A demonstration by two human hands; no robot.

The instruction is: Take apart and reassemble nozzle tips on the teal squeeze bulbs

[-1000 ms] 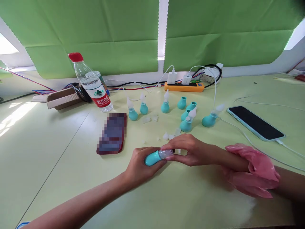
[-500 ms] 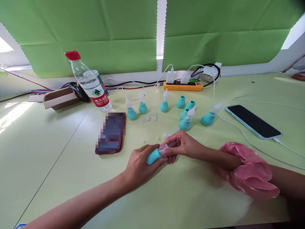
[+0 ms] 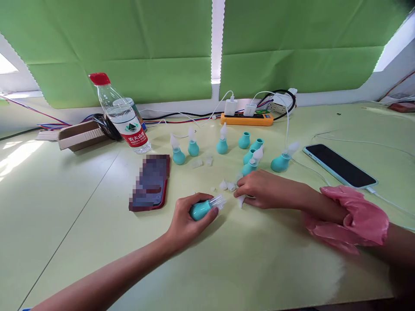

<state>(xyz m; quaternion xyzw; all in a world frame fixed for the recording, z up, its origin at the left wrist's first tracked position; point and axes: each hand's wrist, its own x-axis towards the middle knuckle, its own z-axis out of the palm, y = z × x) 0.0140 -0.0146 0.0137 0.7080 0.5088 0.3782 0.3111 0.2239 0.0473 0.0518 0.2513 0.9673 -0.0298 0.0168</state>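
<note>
My left hand (image 3: pixel 186 216) is wrapped round a teal rubber bulb of a nasal aspirator (image 3: pixel 199 210). A clear plastic tube (image 3: pixel 217 201) stands out of the bulb's neck, pointing right. Low over the table, my right hand (image 3: pixel 261 188) has its fingers closed about a small whitish nozzle tip (image 3: pixel 240 201), partly hidden by them. Just left of these fingers lie more whitish tips (image 3: pixel 223 185). Behind the hands stand several assembled aspirators, such as one upright (image 3: pixel 222 144) and one leaning right (image 3: pixel 281 162), along with open teal bulbs (image 3: pixel 244 140).
A red-cased phone (image 3: pixel 149 183) lies left, with a water bottle (image 3: pixel 131 119) and a cardboard box (image 3: pixel 84 134) behind it. An orange power strip (image 3: pixel 246 119) sits at the back. A charging phone (image 3: pixel 340 164) and its white cable lie right. Small clear parts (image 3: pixel 197 163) are scattered mid-table.
My right hand has let go of the clear tube and moved right to the whitish tips. My left hand keeps the bulb, shifted slightly left, with the tube now in its neck uncovered.
</note>
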